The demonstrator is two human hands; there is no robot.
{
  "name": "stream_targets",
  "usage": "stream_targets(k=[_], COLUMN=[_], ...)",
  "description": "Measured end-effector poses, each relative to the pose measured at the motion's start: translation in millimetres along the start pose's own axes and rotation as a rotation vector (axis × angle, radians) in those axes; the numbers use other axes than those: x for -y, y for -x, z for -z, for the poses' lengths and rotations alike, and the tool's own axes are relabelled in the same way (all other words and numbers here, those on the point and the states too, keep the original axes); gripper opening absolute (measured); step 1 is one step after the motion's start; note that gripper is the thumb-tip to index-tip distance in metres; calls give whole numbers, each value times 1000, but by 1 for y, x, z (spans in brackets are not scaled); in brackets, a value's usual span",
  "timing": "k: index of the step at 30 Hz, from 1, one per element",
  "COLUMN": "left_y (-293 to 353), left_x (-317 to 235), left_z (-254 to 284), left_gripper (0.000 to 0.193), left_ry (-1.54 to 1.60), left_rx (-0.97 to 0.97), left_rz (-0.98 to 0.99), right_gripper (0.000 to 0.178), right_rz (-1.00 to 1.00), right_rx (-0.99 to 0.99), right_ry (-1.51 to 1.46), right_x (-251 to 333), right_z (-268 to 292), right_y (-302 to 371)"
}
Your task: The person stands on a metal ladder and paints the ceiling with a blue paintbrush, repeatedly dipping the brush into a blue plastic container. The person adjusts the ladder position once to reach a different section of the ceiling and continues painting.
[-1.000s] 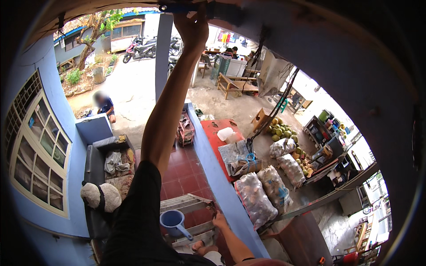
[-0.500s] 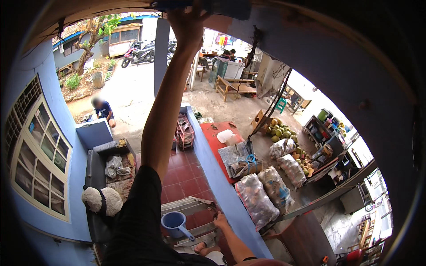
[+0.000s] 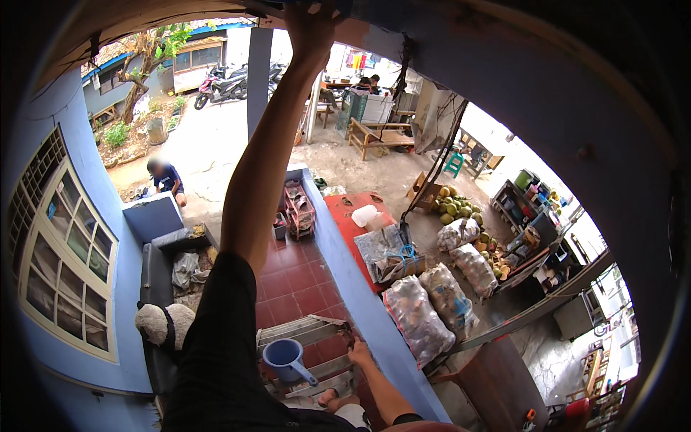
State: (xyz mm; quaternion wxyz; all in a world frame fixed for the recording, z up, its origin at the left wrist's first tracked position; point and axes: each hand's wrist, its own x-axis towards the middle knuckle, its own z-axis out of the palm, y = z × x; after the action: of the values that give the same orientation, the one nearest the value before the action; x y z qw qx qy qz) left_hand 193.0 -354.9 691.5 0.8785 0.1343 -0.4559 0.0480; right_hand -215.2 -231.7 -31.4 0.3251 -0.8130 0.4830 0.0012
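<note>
My left hand (image 3: 314,30) is raised high against the ceiling edge, its arm stretched up through the middle of the view. Its fingers curl at a dark blue thing cut off by the top edge; what that is, I cannot make out. Low down, my right hand (image 3: 360,354) grips the side of a metal stepladder (image 3: 338,367) near a dark corner piece. A blue plastic dipper (image 3: 282,353) with a long handle sits on the ladder, left of my right hand. My bare foot (image 3: 327,397) shows below the dipper.
A blue low wall (image 3: 360,302) runs along the right of the ladder. Beyond it stand a red table (image 3: 345,216), several filled sacks (image 3: 417,324) and green coconuts (image 3: 453,205). To the left are a sofa (image 3: 155,273), a plush toy (image 3: 164,324) and a window (image 3: 68,252). A person (image 3: 165,176) crouches outside.
My raised left hand has shifted slightly right along the ceiling edge. The view has tilted slightly. My right hand keeps its hold on the ladder.
</note>
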Motion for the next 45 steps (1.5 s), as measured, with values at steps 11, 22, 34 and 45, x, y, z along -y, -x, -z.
stream_targets(k=[11, 22, 34, 45], left_y=[15, 0, 20, 36], left_x=[1, 20, 0, 2], left_z=[-2, 33, 16, 53], left_gripper=[62, 62, 72, 39], left_ry=[95, 250, 50, -53], left_rx=[-84, -104, -145, -100], left_rz=[-14, 62, 53, -106], right_gripper=[62, 63, 61, 60], right_rz=[-95, -79, -48, -9], right_rx=[64, 61, 39, 40], right_ry=[-16, -2, -4, 23], right_x=[-5, 1, -6, 3], right_z=[10, 11, 6, 13], right_y=[6, 4, 2, 4])
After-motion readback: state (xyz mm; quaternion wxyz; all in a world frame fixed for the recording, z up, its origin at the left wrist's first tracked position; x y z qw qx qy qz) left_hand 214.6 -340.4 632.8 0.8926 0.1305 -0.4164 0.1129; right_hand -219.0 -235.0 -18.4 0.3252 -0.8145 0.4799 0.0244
